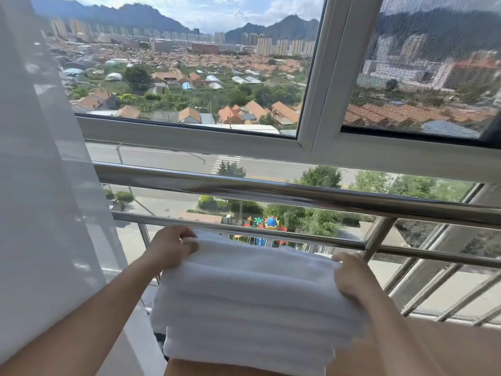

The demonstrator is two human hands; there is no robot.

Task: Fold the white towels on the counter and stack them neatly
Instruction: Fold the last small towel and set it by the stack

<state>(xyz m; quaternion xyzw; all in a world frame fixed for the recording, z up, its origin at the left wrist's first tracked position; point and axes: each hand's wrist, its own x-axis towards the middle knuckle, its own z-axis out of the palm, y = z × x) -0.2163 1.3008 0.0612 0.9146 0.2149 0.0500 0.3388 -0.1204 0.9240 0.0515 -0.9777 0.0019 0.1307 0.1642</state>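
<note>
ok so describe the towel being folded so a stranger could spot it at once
Start at the big window, drop past the steel railing to the bottom centre, where the white towel is held up. The left hand and right hand grip its top corners. Unlike the sheer curtain on the left, it is thick, layered and ribbed with horizontal bands.

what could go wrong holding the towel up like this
1. The left hand and right hand only pinch the top corners of the white towel; a slip could drop one side and undo the fold.
2. The towel hangs near the steel railing and might brush or snag it.
</note>
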